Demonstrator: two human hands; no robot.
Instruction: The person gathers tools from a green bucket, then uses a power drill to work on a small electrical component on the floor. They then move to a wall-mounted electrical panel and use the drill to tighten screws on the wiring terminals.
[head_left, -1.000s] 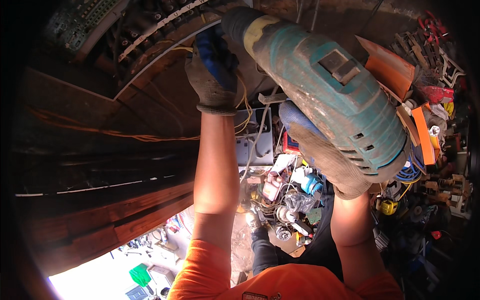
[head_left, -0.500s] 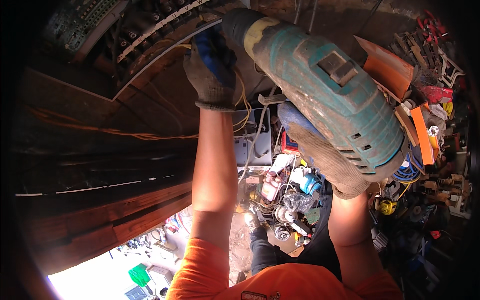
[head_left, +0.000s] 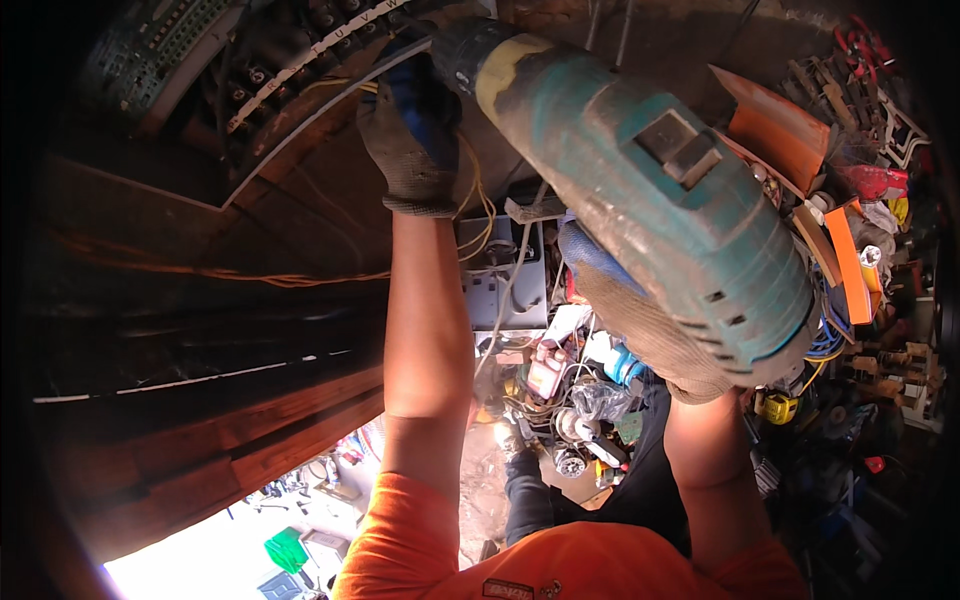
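Note:
My right hand point(head_left: 625, 310), in a grey and blue glove, grips a worn teal drill point(head_left: 630, 190), whose dark nose reaches up beside the edge of a metal panel point(head_left: 265, 165). My left hand point(head_left: 410, 130), gloved alike, is raised at that edge just left of the drill's nose, fingers curled; what they hold is hidden. Yellow wires point(head_left: 478, 190) run past the left hand. Behind the edge are a terminal strip point(head_left: 250, 95) with a white label band and a green circuit board point(head_left: 175, 50).
Dark boards and wooden beams point(head_left: 250, 445) line the left. Below are a grey metal unit point(head_left: 485, 295) and a pile of cables and parts point(head_left: 580, 420). Orange metal pieces point(head_left: 770, 125) and cluttered tools fill the right, with a blue cable coil point(head_left: 825, 335).
My left hand has shifted slightly up and left along the panel edge. The drill has tilted a little, its rear end moving down.

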